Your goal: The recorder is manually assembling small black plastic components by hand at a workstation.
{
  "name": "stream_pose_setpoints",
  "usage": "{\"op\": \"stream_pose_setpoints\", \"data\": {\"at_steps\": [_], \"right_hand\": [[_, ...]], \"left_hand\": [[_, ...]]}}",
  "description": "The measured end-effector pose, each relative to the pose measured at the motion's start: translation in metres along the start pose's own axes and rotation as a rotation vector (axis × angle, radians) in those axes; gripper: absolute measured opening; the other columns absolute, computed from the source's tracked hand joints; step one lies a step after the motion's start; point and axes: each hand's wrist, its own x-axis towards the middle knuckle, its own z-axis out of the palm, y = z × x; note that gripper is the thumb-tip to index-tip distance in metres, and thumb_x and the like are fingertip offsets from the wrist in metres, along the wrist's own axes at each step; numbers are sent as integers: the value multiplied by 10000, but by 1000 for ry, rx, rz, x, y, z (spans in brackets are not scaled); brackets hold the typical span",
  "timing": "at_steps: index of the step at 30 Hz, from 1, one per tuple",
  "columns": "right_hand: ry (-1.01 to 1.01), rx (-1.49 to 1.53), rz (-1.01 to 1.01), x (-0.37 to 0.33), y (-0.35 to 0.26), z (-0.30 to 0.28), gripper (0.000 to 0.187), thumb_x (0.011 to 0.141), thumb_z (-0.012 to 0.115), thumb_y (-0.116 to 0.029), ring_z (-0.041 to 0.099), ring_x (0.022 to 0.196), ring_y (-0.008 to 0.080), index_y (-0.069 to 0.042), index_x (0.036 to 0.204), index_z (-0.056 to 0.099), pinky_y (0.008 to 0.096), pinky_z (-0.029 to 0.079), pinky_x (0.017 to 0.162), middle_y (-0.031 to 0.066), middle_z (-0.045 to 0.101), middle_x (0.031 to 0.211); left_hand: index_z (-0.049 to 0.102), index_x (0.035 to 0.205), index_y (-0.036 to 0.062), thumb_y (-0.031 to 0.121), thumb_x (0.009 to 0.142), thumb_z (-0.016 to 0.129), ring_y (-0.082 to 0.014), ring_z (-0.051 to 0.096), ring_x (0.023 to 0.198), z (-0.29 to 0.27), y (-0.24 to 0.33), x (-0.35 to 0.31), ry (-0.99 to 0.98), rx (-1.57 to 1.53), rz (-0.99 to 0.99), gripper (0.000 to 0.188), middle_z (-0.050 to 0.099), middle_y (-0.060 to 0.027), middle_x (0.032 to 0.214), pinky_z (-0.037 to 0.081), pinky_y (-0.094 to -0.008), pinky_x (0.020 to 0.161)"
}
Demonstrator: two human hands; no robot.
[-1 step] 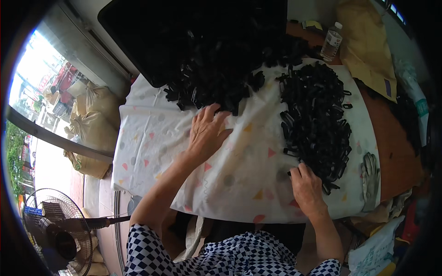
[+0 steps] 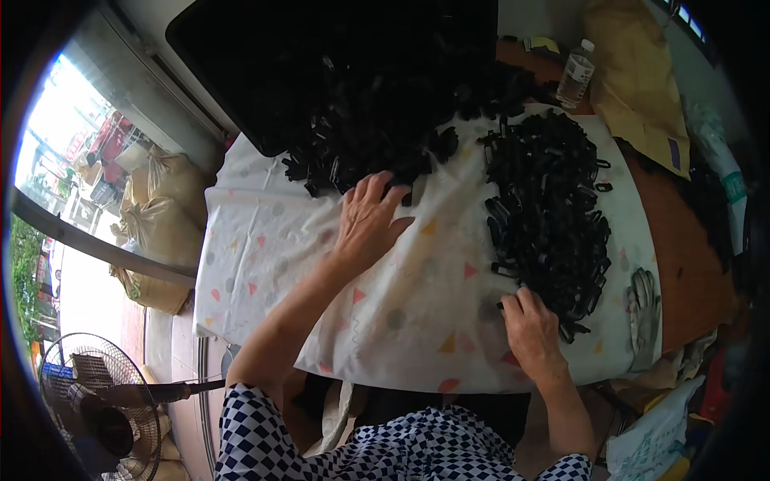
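Since the earlier frame, the left hand [image 2: 367, 226] has edged a little forward and its thumb has swung wider; the right hand [image 2: 528, 327] has hardly moved. Both piles of small black plastic pieces look much the same: the long heap [image 2: 549, 216], and the loose pile [image 2: 365, 148] left of the long heap, spilling from a black tub [image 2: 233, 76]. The left hand is spread, fingertips at the loose pile's near edge, gripping nothing visible. The right hand, fingers curled, is at the long heap's near-left edge; a dark bit shows by its fingertips, but whether it is pinched I cannot tell.

A white patterned cloth [image 2: 265, 256] lies under the long heap, over a brown worktop [image 2: 694, 272]. Right of the long heap lies a grey glove [image 2: 643, 313]; beyond it stands a clear bottle [image 2: 574, 78]. Far left of the long heap are tan sacks [image 2: 160, 228] and, nearer the person, a fan [image 2: 100, 409].
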Motion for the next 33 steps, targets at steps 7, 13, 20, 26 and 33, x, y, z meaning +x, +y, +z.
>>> {"op": "stream_pose_setpoints", "data": {"at_steps": [7,13,20,26,33], "right_hand": [[228,206,-103,13,0,28,207,696,683,-3,614,729,240,-22,887,608,317,517,579,100,598,869],[231,300,-112,14,8,33,269,665,694,4,611,706,239,-20,915,598,315,509,573,100,605,872],[294,454,-94,18,10,32,268,683,687,36,621,695,247,-17,925,584,317,509,558,107,607,880],[301,528,-78,16,12,28,261,755,650,62,617,669,250,1,992,559,314,507,554,123,606,882],[409,641,-5,14,11,27,272,794,625,85,647,713,258,13,1053,581,308,532,592,130,625,902]], "left_hand": [[550,1209,131,296,780,717,-280,395,1262,82,-6,114,-71,134,146,488,449,-112,1307,312,-425,1032],[568,1204,147,358,860,582,-251,364,1291,120,-16,159,-228,301,68,404,474,-84,1299,244,-592,1033],[601,1187,197,403,819,597,-286,348,1316,99,-40,129,-165,280,15,422,560,-81,1205,298,-649,975],[623,1190,172,364,784,638,-307,358,1301,81,-35,93,-173,137,-49,449,556,-84,1222,400,-512,984],[628,1168,154,347,787,642,-278,418,1248,56,3,35,-281,-11,-123,428,546,-89,1221,384,-517,981]]}}
